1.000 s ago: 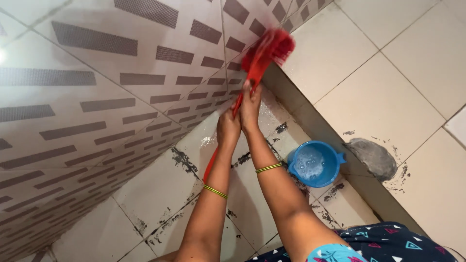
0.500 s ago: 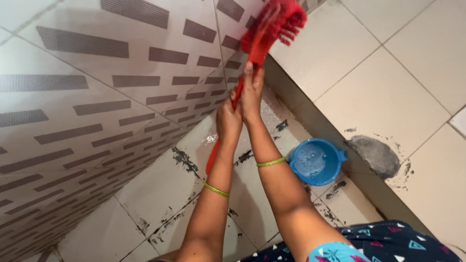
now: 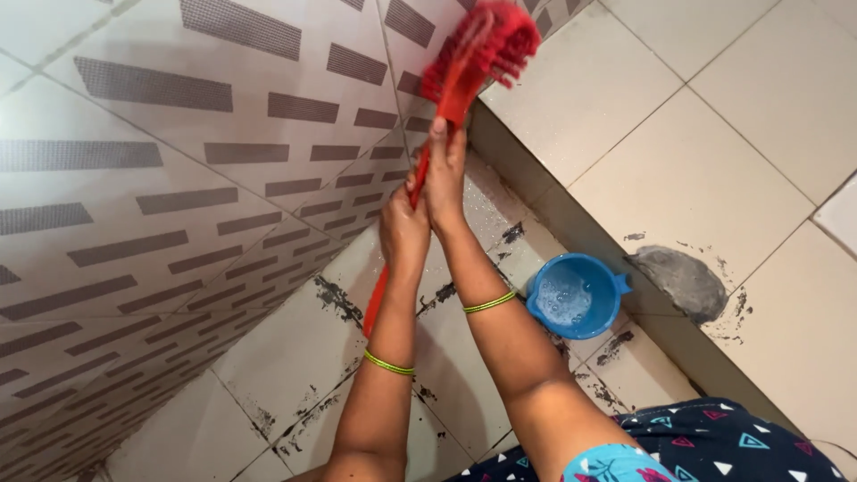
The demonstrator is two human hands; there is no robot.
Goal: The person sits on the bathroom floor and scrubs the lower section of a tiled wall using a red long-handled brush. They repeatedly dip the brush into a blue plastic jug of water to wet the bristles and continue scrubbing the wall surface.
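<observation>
Nearest the camera, patterned dark-blue clothing (image 3: 714,442) with small triangles fills the bottom right corner, below the blue mug. Both forearms reach up from there toward the wall corner. A green bangle (image 3: 387,363) circles the left wrist, another green bangle (image 3: 488,303) circles the right wrist, just left of the blue mug.

Blue mug (image 3: 576,296) stands on the floor tiles (image 3: 295,375), upright, soapy water inside, short handle pointing right. Dark grime runs along the tile joints left of and below the mug. A grey cement patch (image 3: 683,281) sits on the raised ledge (image 3: 714,178) just right of the mug.

Left hand (image 3: 403,230), up and left of the mug, fingers closed around the red handle of the brush. Handle end sticks out below this hand, slanting down toward the floor tiles. Right hand (image 3: 445,174) just above the left, touching it, fingers wrapped on the same handle, fingertips pointing up along it.

Red scrub brush (image 3: 473,49), farthest, well above the mug at the top of the frame. Bristle head lies against the wall corner, where the patterned wall tiles (image 3: 223,161) with dark dashes meet the ledge. Handle tilts from head down-left through both hands.
</observation>
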